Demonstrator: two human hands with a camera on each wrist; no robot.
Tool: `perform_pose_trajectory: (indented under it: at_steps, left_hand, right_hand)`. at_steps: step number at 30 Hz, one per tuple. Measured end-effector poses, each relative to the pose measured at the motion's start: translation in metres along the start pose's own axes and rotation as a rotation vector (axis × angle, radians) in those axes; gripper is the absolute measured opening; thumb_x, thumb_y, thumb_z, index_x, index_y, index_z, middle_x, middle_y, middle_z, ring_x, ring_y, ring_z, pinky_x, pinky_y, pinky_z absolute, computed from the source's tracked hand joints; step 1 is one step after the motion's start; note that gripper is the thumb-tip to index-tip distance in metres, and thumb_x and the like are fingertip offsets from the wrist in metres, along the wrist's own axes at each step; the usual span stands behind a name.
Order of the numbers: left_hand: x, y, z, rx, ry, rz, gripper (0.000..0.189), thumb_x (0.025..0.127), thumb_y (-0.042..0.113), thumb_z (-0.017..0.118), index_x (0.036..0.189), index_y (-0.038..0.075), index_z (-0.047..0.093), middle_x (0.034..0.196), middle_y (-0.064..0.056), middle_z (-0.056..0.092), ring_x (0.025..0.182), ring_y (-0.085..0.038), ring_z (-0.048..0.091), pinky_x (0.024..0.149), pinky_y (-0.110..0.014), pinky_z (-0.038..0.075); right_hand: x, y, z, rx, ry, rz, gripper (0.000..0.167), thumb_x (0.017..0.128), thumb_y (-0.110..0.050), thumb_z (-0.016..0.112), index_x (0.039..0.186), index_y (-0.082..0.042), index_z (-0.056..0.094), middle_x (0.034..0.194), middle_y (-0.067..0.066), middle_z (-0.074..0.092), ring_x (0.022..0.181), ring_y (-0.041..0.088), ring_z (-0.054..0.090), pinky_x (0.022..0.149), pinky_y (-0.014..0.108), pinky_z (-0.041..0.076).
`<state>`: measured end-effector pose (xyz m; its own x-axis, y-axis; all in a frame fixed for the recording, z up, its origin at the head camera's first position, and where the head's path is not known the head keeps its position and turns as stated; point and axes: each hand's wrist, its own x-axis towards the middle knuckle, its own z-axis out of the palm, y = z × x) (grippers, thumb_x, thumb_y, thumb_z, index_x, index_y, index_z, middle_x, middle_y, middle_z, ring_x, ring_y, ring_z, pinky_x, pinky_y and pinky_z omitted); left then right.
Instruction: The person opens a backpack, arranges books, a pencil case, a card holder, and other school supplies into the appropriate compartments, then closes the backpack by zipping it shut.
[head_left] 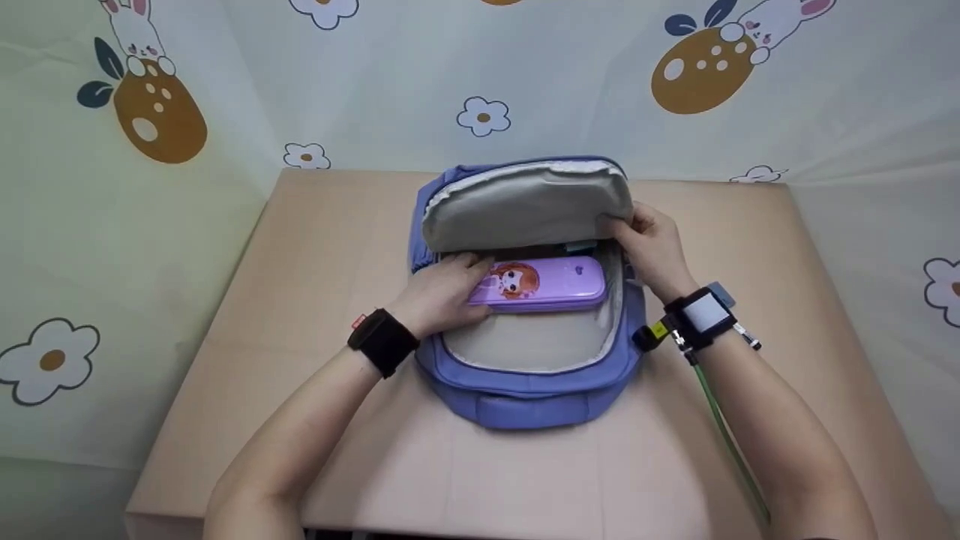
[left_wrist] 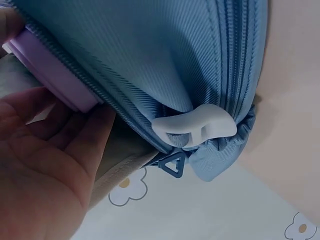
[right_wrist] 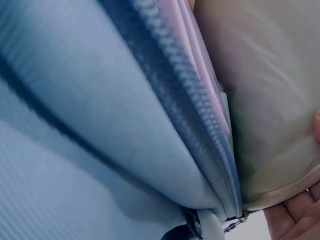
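Observation:
A blue backpack (head_left: 540, 412) lies on the table with its front unzipped and its grey lining showing. Inside the opening is a purple pencil case (head_left: 559, 281) printed with a cartoon girl. My left hand (head_left: 442, 296) grips the case's left end, thumb at the near side and fingers over the far side; the left wrist view shows the purple case (left_wrist: 57, 72) between thumb and fingers. At the right, my right hand (head_left: 652, 244) pinches the edge of the lifted flap (head_left: 525, 206). In the right wrist view fingers (right_wrist: 295, 215) curl round the flap's hem.
Behind the pencil case a small teal item (head_left: 580, 246) shows inside the bag. A white zipper pull (left_wrist: 200, 125) hangs at the backpack's side. A green cable (head_left: 724, 420) runs from the right wrist band along the forearm. Patterned curtains surround the beige table (head_left: 337, 247).

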<state>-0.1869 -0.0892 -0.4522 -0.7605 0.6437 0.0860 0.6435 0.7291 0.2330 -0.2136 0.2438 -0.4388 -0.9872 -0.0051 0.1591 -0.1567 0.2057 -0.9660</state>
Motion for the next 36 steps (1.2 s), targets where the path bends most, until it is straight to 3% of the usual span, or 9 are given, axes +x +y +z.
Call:
perform_pose_trajectory:
  at_steps: [7,13,16,19,23,25,28,33,36]
  left_hand:
    - [-0.003,0.001,0.008,-0.031,0.026,-0.033,0.083,0.088,0.038,0.076,0.153,0.0,0.042,0.146,-0.019,0.052,0.134,-0.035,0.05,0.11,-0.048,0.042]
    - [-0.019,0.003,0.014,-0.089,0.075,-0.056,0.086,0.092,0.041,0.075,0.155,-0.003,0.036,0.157,-0.023,0.04,0.145,-0.037,0.038,0.119,-0.046,0.03]
    - [-0.032,0.001,0.011,-0.125,0.127,-0.046,0.082,0.092,0.041,0.075,0.153,-0.001,0.041,0.156,-0.022,0.042,0.143,-0.036,0.042,0.117,-0.046,0.034]
    - [-0.047,-0.005,0.003,-0.135,0.199,-0.044,0.054,0.094,0.032,0.072,0.137,0.002,0.062,0.139,-0.017,0.059,0.126,-0.032,0.057,0.104,-0.045,0.047]
    - [-0.062,-0.017,-0.01,-0.174,0.25,-0.181,0.025,0.094,0.026,0.068,0.108,0.007,0.076,0.108,-0.007,0.071,0.099,-0.026,0.068,0.083,-0.044,0.055]
    - [-0.067,-0.023,-0.016,-0.21,0.269,-0.25,0.032,0.093,0.029,0.071,0.116,0.007,0.073,0.113,-0.008,0.072,0.104,-0.026,0.068,0.087,-0.043,0.055]
    - [-0.069,-0.026,-0.019,-0.222,0.353,-0.135,0.056,0.092,0.023,0.077,0.142,0.005,0.059,0.139,-0.012,0.062,0.128,-0.028,0.059,0.104,-0.043,0.048]
    - [-0.065,-0.016,-0.018,-0.172,0.485,0.265,0.057,0.091,-0.002,0.072,0.145,0.009,0.058,0.146,-0.007,0.058,0.136,-0.022,0.053,0.111,-0.038,0.042]
    - [-0.064,-0.011,-0.016,-0.192,0.488,0.325,0.049,0.093,-0.005,0.066,0.14,0.011,0.064,0.141,-0.004,0.062,0.131,-0.019,0.058,0.107,-0.037,0.046]
  right_hand:
    - [-0.003,-0.002,0.002,-0.003,0.002,-0.021,0.025,0.096,-0.023,0.074,0.114,-0.006,0.076,0.102,0.005,0.075,0.077,0.017,0.063,0.068,0.027,0.053]
    - [-0.02,-0.022,0.007,-0.033,-0.027,-0.089,0.022,0.099,-0.012,0.068,0.117,-0.001,0.073,0.11,0.004,0.073,0.096,0.013,0.065,0.083,0.025,0.053]
    - [-0.026,-0.027,0.008,-0.043,-0.055,-0.127,0.024,0.1,-0.01,0.066,0.12,0.001,0.071,0.113,0.004,0.072,0.104,0.014,0.064,0.088,0.024,0.052]
    - [-0.031,-0.027,0.007,-0.066,-0.069,-0.168,0.025,0.1,-0.008,0.066,0.122,0.002,0.07,0.116,0.007,0.07,0.105,0.013,0.064,0.09,0.024,0.051]
    - [-0.037,-0.028,0.005,-0.124,-0.067,-0.2,0.026,0.099,0.001,0.063,0.124,0.006,0.067,0.123,0.014,0.068,0.11,0.012,0.062,0.092,0.023,0.05]
    - [-0.042,-0.029,0.003,-0.171,-0.073,-0.202,0.028,0.098,0.003,0.062,0.126,0.005,0.066,0.129,0.017,0.066,0.116,0.017,0.061,0.095,0.022,0.048]
    - [-0.047,-0.026,0.001,-0.241,-0.089,-0.201,0.03,0.099,0.004,0.06,0.128,0.003,0.066,0.137,0.021,0.061,0.129,0.027,0.056,0.106,0.028,0.044]
    - [-0.044,0.002,-0.008,-0.29,-0.082,-0.243,0.031,0.099,0.002,0.061,0.129,-0.003,0.069,0.141,0.017,0.06,0.136,0.032,0.05,0.115,0.045,0.036]
    - [-0.047,0.011,-0.013,-0.319,-0.078,-0.3,0.034,0.096,0.002,0.067,0.129,-0.008,0.07,0.14,0.011,0.062,0.135,0.029,0.052,0.115,0.04,0.037]
